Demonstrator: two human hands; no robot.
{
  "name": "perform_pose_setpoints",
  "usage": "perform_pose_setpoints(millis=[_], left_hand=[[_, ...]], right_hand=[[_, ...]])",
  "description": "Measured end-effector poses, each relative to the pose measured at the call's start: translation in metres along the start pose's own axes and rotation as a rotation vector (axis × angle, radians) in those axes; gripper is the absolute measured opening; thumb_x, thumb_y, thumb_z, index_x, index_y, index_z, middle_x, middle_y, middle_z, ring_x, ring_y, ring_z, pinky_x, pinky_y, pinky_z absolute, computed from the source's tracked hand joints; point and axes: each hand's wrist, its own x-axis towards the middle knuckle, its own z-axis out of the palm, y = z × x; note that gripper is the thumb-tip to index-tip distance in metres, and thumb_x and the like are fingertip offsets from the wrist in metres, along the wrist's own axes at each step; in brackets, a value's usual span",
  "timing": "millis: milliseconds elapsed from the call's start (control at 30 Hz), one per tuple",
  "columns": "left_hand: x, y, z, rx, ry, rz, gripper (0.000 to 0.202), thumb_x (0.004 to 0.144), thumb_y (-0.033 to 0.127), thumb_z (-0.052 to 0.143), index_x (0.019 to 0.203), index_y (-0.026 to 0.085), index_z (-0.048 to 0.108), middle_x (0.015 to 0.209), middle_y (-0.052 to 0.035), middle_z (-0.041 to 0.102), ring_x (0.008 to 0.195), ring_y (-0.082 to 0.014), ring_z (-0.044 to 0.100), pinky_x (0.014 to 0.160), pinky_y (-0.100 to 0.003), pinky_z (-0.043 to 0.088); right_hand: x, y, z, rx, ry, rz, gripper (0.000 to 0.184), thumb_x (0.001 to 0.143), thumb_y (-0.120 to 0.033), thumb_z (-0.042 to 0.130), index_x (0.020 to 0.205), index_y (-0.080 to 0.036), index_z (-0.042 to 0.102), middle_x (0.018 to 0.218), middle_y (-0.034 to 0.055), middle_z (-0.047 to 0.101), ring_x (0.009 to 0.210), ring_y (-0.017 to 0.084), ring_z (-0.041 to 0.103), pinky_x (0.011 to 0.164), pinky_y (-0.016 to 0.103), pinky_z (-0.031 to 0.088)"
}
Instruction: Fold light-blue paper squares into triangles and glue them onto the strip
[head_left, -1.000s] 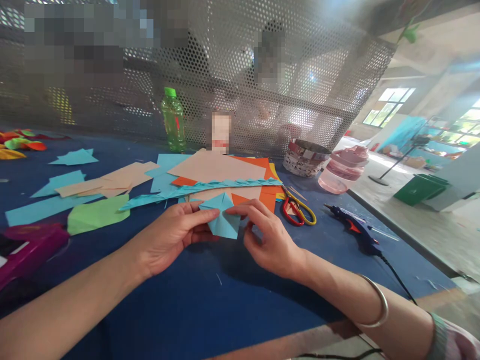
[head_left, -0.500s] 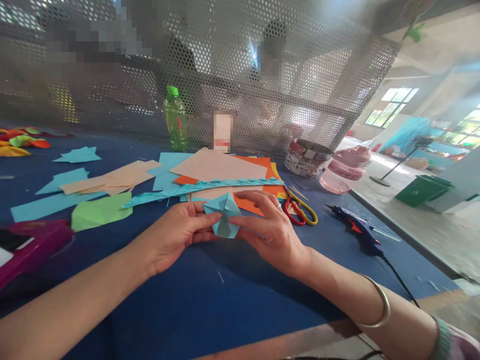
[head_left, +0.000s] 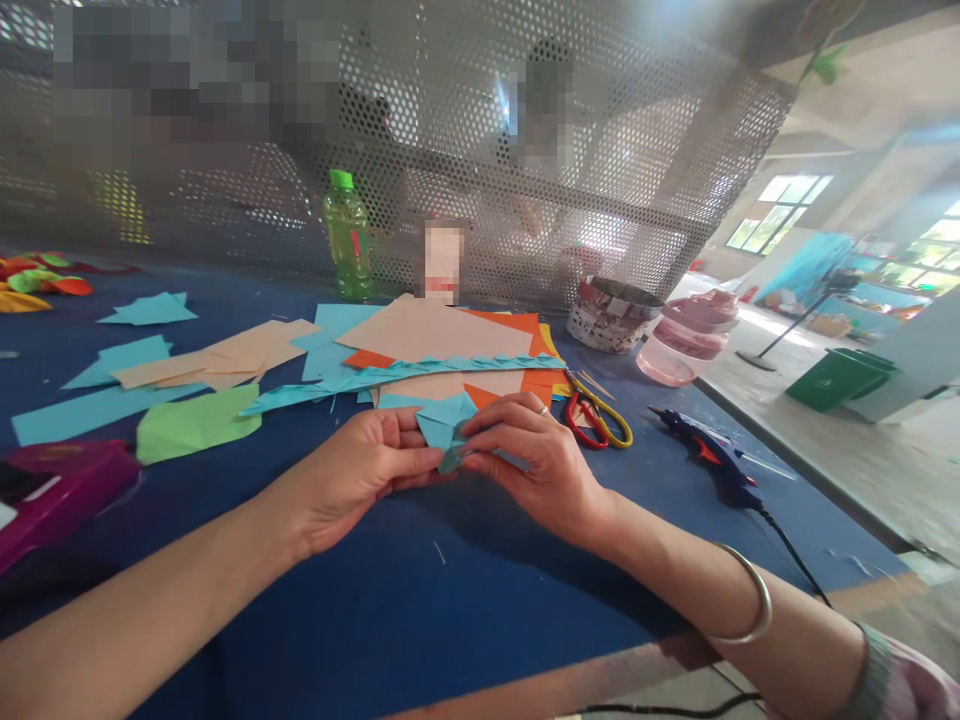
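A small folded piece of light blue paper [head_left: 442,421] is held between my two hands, just above the blue table. My left hand [head_left: 373,452] pinches its left and lower edge, thumb in front and fingers behind. On the other side, my right hand [head_left: 525,445] has thumb and fingertips closed on the right edge. Behind the hands runs a long pleated blue paper strip [head_left: 420,371], lying across pink and orange sheets [head_left: 442,333]. Red and yellow scissors [head_left: 600,415] rest right of my right hand. The fingertips hide part of the folded paper.
A glue gun [head_left: 705,450] with a cable lies at the right, before a pink water bottle [head_left: 686,338] and a paper-covered pot [head_left: 613,315]. A green bottle [head_left: 347,240] stands at the back. Green paper [head_left: 199,423] and a magenta object [head_left: 67,500] lie left.
The paper's lower part has been folded in, so the piece looks smaller and narrower. My right fingers have shifted down along its edge. The view has moved slightly.
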Motion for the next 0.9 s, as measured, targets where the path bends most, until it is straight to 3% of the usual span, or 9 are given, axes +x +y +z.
perform_pose_setpoints(millis=[233, 567, 900], left_hand=[[-0.0029, -0.0025, 0.0056, 0.033, -0.016, 0.042, 0.031, 0.061, 0.031, 0.090, 0.088, 0.021, 0.078, 0.091, -0.0030, 0.080, 0.087, -0.0185, 0.073, 0.086, -0.030, 0.059], [-0.0016, -0.0021, 0.0085, 0.113, -0.060, 0.094, 0.033, 0.061, 0.032, 0.089, 0.089, 0.020, 0.077, 0.088, -0.0053, 0.080, 0.088, -0.0238, 0.074, 0.093, -0.040, 0.057], [0.0004, -0.0082, 0.0075, 0.147, -0.052, 0.145, 0.027, 0.062, 0.024, 0.086, 0.086, 0.021, 0.076, 0.082, -0.0013, 0.080, 0.082, -0.0202, 0.074, 0.089, -0.034, 0.057]], right_hand=[[-0.0034, -0.0021, 0.0054, -0.006, 0.103, 0.176, 0.006, 0.085, -0.024, 0.074, 0.083, -0.021, 0.070, 0.094, 0.0057, 0.064, 0.092, 0.019, 0.064, 0.084, 0.035, 0.052], [-0.0019, -0.0046, 0.0068, 0.002, 0.073, 0.238, 0.012, 0.083, -0.022, 0.076, 0.079, -0.021, 0.065, 0.089, 0.0025, 0.063, 0.088, 0.017, 0.062, 0.082, 0.034, 0.051], [-0.0033, -0.0059, 0.0083, -0.036, 0.047, 0.235, 0.012, 0.085, -0.020, 0.073, 0.080, -0.021, 0.062, 0.088, 0.0029, 0.063, 0.087, 0.018, 0.061, 0.080, 0.033, 0.050]])
